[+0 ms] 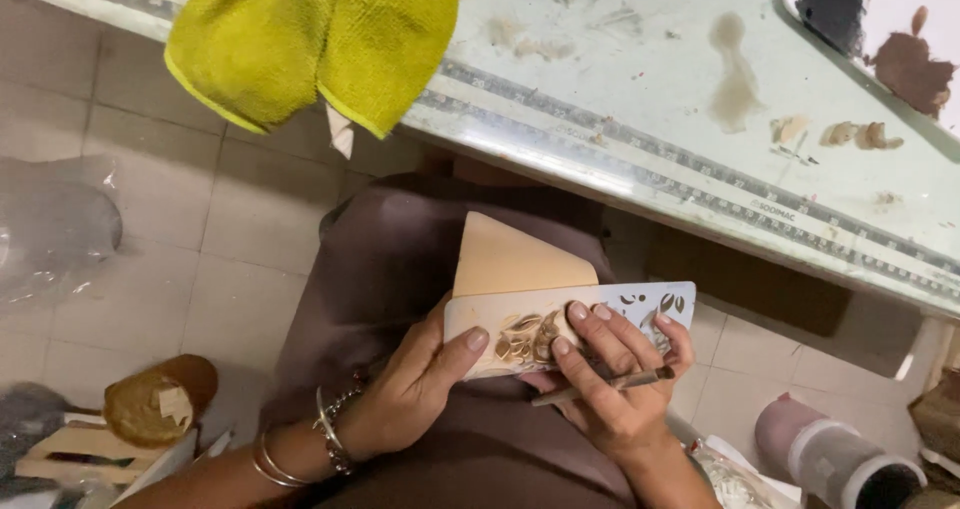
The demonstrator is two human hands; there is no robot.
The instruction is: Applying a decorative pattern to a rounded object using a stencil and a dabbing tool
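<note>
My left hand (415,379) grips the left end of a pale stencil sheet (640,307) with leaf cut-outs, thumb pressing on top. The stencil lies over a tan wedge-shaped board (510,259) resting on my lap. My right hand (615,384) holds a thin tool (610,384) between its fingers, and its fingertips press on the stencil's leaf pattern, which is smeared brown (522,337). Bracelets circle my left wrist.
A glass-topped table (640,99) with paste smears and a ruler-like strip stands ahead. A yellow-green cloth (310,39) hangs over its edge. A brown roll (160,401) sits on the tiled floor at left, a plastic bag (50,229) further left, a pinkish container (830,454) at right.
</note>
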